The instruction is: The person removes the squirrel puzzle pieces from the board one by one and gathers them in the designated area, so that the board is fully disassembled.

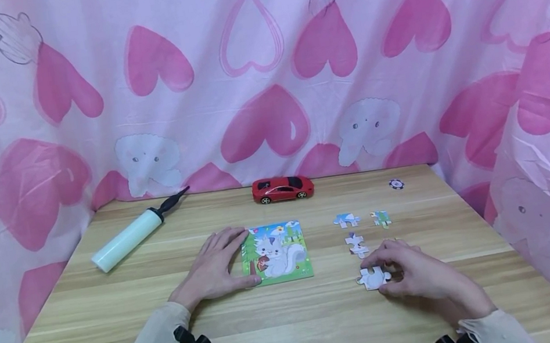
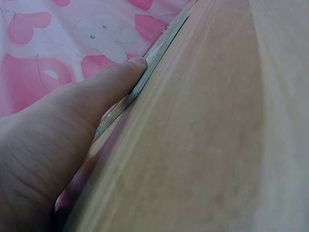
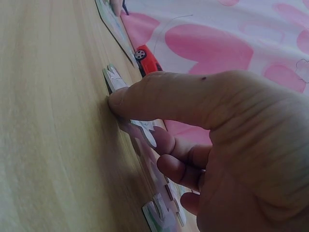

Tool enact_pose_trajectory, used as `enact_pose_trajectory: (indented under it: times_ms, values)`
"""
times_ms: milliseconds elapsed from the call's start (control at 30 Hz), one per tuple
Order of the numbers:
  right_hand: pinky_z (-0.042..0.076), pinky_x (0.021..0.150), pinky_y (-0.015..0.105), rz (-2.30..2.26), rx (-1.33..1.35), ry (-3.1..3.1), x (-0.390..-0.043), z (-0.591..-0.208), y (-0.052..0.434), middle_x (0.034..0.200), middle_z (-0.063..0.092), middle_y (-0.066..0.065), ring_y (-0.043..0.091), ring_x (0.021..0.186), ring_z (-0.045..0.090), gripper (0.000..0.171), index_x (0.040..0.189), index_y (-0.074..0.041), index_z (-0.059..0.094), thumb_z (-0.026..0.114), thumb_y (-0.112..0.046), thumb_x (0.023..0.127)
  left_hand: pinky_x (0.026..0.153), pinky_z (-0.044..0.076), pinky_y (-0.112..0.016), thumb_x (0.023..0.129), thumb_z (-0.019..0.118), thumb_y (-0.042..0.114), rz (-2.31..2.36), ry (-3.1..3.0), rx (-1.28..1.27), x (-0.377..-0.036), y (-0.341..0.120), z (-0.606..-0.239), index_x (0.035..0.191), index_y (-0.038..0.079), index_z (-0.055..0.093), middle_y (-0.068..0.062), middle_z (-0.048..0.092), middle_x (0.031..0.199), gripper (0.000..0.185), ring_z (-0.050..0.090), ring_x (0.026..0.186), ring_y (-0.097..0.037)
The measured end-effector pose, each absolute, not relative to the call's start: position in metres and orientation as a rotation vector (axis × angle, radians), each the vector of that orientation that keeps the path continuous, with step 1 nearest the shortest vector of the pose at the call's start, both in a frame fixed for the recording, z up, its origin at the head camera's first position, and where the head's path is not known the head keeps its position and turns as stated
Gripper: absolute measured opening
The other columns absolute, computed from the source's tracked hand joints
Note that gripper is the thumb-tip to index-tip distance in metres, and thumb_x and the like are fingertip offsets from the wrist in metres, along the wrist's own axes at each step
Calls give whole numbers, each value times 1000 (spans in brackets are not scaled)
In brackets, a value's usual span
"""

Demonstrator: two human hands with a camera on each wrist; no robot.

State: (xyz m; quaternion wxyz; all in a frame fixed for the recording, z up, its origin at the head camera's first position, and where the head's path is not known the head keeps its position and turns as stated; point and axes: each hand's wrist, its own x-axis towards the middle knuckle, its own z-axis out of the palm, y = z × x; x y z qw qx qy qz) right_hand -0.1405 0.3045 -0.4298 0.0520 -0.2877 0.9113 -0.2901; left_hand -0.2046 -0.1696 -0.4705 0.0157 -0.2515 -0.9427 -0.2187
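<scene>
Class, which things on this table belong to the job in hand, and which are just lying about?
Job in hand: puzzle, touched by left hand; held piece, in right hand; loose pieces.

Lying about: car; pump; disc.

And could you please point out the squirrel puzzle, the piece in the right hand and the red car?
Squirrel puzzle (image 1: 279, 256), head view: centre of its picture.
Gripped piece (image 1: 374, 279), head view: its white middle.
Red car (image 1: 282, 191), head view: its side.

Looks most like a play corner in a home, though impossible to confirm: draped behind and on both sides with a pink curtain (image 1: 151, 7) printed with hearts, and furnished with a wood-grain counter (image 1: 287, 331) bearing a toy car (image 1: 283, 189) and jigsaw pieces (image 1: 373, 280).
</scene>
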Motion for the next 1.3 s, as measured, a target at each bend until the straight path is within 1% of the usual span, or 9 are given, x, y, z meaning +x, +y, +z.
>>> enact_pose_trajectory:
  times_ms: [300, 533, 767, 900, 967, 1033, 1100, 1200, 1300]
  values:
    - [49, 85, 30, -889, -868, 2777, -142, -432, 306, 110, 63, -10, 13, 102, 55, 47, 132, -27, 77, 97, -27, 88, 138, 15, -68, 85, 75, 85, -693, -2917, -791, -205, -170, -471, 172, 14, 44, -8, 40, 177, 116, 29, 167, -40]
    - [53, 86, 29, -891, -818, 2764, -142, -431, 306, 114, 64, -9, 14, 105, 57, 48, 132, -27, 77, 96, -29, 89, 138, 16, -68, 85, 76, 83, -701, -2901, -800, -206, -170, -472, 171, 12, 45, -9, 41, 176, 116, 31, 166, -39]
    - [62, 92, 32, -999, -713, 2826, -144, -431, 304, 116, 69, -6, 16, 106, 66, 45, 130, -24, 77, 95, -23, 90, 138, 16, -68, 85, 76, 84, -696, -2912, -795, -205, -170, -471, 172, 13, 45, -9, 41, 176, 116, 30, 167, -39]
    - [61, 80, 32, -1128, -782, 2968, -146, -429, 300, 108, 69, -1, 20, 96, 65, 45, 131, -19, 78, 95, -14, 89, 138, 16, -68, 85, 76, 84, -696, -2912, -797, -205, -171, -471, 172, 13, 44, -8, 40, 177, 117, 30, 167, -38]
    - [60, 75, 31, -1203, -836, 3004, -147, -427, 297, 108, 69, 3, 22, 92, 64, 48, 134, -16, 77, 95, -10, 89, 138, 15, -67, 85, 76, 84, -697, -2914, -795, -206, -171, -472, 172, 14, 44, -8, 39, 177, 117, 29, 167, -37]
    - [60, 74, 30, -1262, -850, 3011, -148, -423, 295, 114, 70, 5, 22, 92, 65, 54, 140, -16, 74, 94, -8, 90, 139, 14, -66, 84, 76, 84, -703, -2916, -795, -206, -171, -472, 173, 14, 43, -7, 39, 178, 118, 28, 167, -37]
    - [62, 76, 30, -1315, -826, 2988, -149, -419, 293, 126, 71, 7, 19, 97, 67, 63, 148, -17, 68, 94, -9, 91, 139, 13, -65, 84, 76, 85, -709, -2922, -796, -206, -171, -472, 173, 15, 43, -7, 38, 178, 118, 27, 168, -37]
    - [65, 84, 32, -1364, -767, 2941, -153, -412, 288, 146, 65, 7, 17, 110, 69, 77, 161, -20, 57, 93, -12, 93, 139, 13, -65, 84, 76, 85, -720, -2926, -797, -205, -171, -471, 173, 15, 43, -7, 38, 178, 119, 27, 168, -37]
    - [66, 92, 32, -1400, -741, 2906, -161, -405, 280, 156, 59, 6, 19, 120, 69, 86, 167, -23, 49, 93, -15, 94, 139, 13, -66, 84, 76, 85, -720, -2924, -795, -205, -171, -471, 173, 14, 43, -7, 38, 178, 118, 27, 168, -37]
